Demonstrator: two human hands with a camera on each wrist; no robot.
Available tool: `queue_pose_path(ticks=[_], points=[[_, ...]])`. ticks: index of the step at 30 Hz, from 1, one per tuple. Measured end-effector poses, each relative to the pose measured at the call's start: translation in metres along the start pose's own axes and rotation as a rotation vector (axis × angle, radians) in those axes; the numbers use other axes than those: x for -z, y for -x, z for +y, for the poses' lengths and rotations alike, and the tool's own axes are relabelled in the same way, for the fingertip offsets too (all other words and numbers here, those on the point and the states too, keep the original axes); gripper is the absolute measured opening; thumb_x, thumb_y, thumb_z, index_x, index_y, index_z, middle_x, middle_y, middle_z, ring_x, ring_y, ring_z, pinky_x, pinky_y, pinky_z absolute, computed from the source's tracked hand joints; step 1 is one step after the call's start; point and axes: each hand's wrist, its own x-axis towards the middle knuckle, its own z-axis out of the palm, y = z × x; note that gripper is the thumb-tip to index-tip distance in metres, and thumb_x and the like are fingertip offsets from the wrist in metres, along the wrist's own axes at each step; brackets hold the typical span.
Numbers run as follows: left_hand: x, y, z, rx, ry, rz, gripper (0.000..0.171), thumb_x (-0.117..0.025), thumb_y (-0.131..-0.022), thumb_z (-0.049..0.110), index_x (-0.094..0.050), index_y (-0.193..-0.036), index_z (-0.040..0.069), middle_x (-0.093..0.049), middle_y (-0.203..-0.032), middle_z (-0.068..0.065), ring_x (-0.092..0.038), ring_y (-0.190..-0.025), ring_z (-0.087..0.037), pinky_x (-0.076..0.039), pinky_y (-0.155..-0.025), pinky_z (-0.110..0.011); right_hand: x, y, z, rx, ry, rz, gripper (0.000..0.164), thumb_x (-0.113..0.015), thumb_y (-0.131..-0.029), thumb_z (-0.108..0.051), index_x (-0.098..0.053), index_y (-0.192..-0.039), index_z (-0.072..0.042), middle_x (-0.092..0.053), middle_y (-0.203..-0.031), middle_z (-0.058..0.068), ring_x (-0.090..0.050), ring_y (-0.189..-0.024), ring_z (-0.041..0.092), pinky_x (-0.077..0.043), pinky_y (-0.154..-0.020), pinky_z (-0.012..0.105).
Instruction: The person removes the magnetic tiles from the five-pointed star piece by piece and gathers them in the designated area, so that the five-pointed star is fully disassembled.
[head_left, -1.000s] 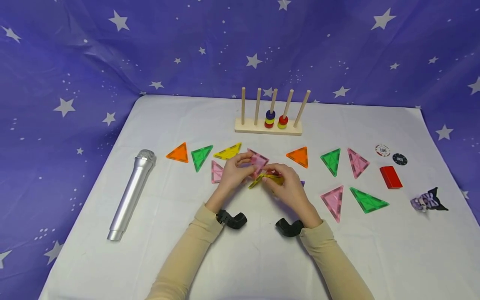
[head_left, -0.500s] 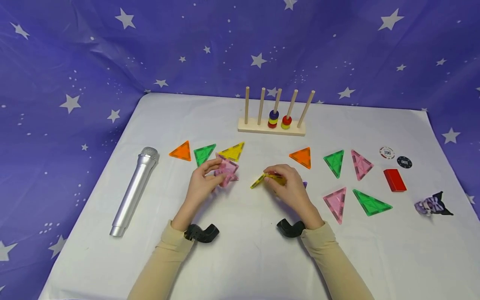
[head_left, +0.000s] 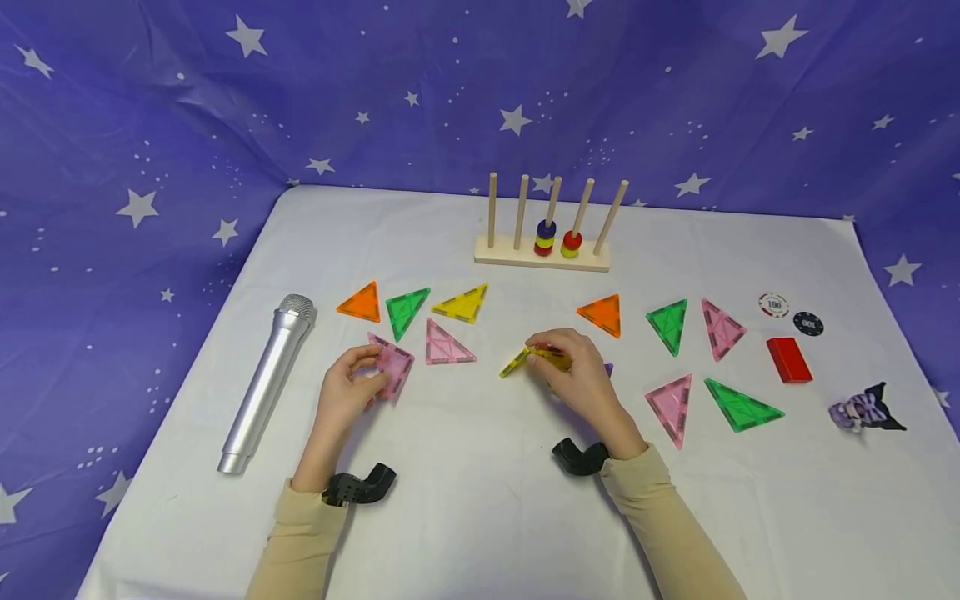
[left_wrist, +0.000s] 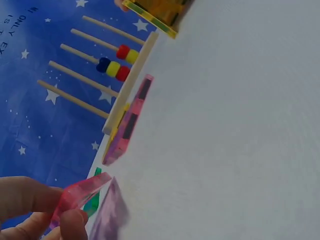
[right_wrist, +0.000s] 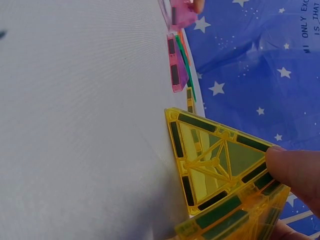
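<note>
My left hand (head_left: 347, 390) pinches a translucent pink magnetic tile (head_left: 395, 372) between thumb and fingers, over the left part of the table. In the left wrist view the same pink tile (left_wrist: 79, 194) shows nearly edge-on. My right hand (head_left: 577, 375) grips yellow magnetic tiles (head_left: 514, 362) near the table's middle; the right wrist view shows a yellow triangle (right_wrist: 220, 162) standing at an angle against another yellow piece (right_wrist: 240, 215). A purple tile corner (head_left: 609, 368) peeks out beside that hand, the rest hidden. Between the hands lies a pink triangle (head_left: 447, 345).
Behind the left hand lie orange (head_left: 363, 302), green (head_left: 407, 312) and yellow (head_left: 465, 303) triangles. More triangles, such as a green one (head_left: 741, 405), lie right. A wooden peg rack (head_left: 540, 253) stands at the back, a silver microphone (head_left: 264, 387) left, a red block (head_left: 789, 360) and figurine (head_left: 862, 410) far right.
My left hand has pulled away leftward from the yellow tiles with the pink tile, passing over the pink triangle. My right hand has stayed in place, holding the yellow tiles.
</note>
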Motion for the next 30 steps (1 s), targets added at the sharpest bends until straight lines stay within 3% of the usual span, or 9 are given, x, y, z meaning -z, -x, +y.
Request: queue_pose_path(ticks=[2,7,9,17,20,23,26,30], points=[[0.000,0.000,-0.002,-0.026,-0.100,0.024,0.041,-0.062,-0.080,-0.002,-0.051,-0.119,0.000,-0.055,-0.109,-0.019,-0.044,-0.048,-0.005,-0.037,-0.044,-0.018,0.000,0.000,0.000,-0.005,-0.002,-0.002,0.016,-0.067,-0.082,-0.016,-0.068,-0.099,-0.014,-0.061,-0.100,0.002,-0.050,-0.098,0.021,-0.035,-0.086,0.040],[-0.002,0.002,-0.003,-0.212,-0.440,0.095,0.037,-0.068,-0.076,0.003,-0.057,-0.112,0.001,-0.060,-0.094,-0.017,-0.047,-0.053,-0.013,-0.039,-0.049,-0.024,0.000,0.000,0.000,-0.005,0.003,0.004,0.016,-0.067,-0.082,-0.016,-0.068,-0.098,-0.014,-0.061,-0.100,0.002,-0.050,-0.098,0.020,-0.035,-0.086,0.040],[-0.003,0.003,-0.001,-0.261,-0.524,0.111,0.037,-0.068,-0.076,0.005,-0.059,-0.111,0.000,-0.059,-0.090,-0.016,-0.048,-0.057,-0.017,-0.039,-0.052,-0.028,-0.001,0.000,0.001,-0.003,0.007,0.006,0.016,-0.067,-0.082,-0.016,-0.068,-0.098,-0.014,-0.061,-0.100,0.002,-0.050,-0.098,0.020,-0.035,-0.086,0.040],[-0.005,0.008,0.004,-0.226,-0.658,0.108,0.037,-0.069,-0.077,0.012,-0.060,-0.111,0.002,-0.055,-0.084,-0.012,-0.047,-0.068,-0.024,-0.036,-0.056,-0.034,-0.001,-0.001,0.001,-0.003,0.017,0.002,0.016,-0.067,-0.082,-0.016,-0.068,-0.098,-0.014,-0.061,-0.101,0.003,-0.050,-0.099,0.021,-0.035,-0.087,0.040],[-0.010,0.011,0.010,-0.250,-0.641,0.093,0.035,-0.069,-0.079,0.014,-0.060,-0.111,0.002,-0.055,-0.080,-0.010,-0.046,-0.064,-0.022,-0.036,-0.053,-0.032,-0.001,0.000,0.001,0.005,0.018,0.002,0.016,-0.067,-0.082,-0.016,-0.068,-0.098,-0.013,-0.061,-0.101,0.003,-0.051,-0.099,0.021,-0.035,-0.088,0.040],[-0.023,0.013,0.019,-0.293,-0.552,0.013,0.034,-0.068,-0.080,0.015,-0.059,-0.111,0.002,-0.056,-0.075,-0.006,-0.048,-0.061,-0.018,-0.039,-0.054,-0.030,0.000,0.000,0.001,0.013,0.020,0.004,0.016,-0.067,-0.082,-0.016,-0.068,-0.098,-0.013,-0.061,-0.100,0.003,-0.051,-0.098,0.021,-0.035,-0.087,0.040],[-0.046,0.013,0.026,-0.300,-0.423,-0.155,0.035,-0.065,-0.084,0.016,-0.055,-0.115,0.004,-0.059,-0.074,-0.004,-0.050,-0.058,-0.015,-0.041,-0.053,-0.028,0.000,0.000,0.001,0.018,0.022,0.006,0.016,-0.067,-0.082,-0.016,-0.068,-0.098,-0.013,-0.061,-0.101,0.002,-0.051,-0.098,0.020,-0.036,-0.087,0.040],[-0.084,0.013,0.028,-0.225,-0.216,-0.439,0.042,-0.053,-0.092,0.018,-0.041,-0.131,0.006,-0.065,-0.084,-0.010,-0.054,-0.051,-0.022,-0.044,-0.048,-0.030,0.000,0.000,0.001,0.033,0.022,0.003,0.016,-0.068,-0.082,-0.014,-0.067,-0.098,-0.013,-0.062,-0.101,0.003,-0.052,-0.097,0.021,-0.036,-0.087,0.040]])
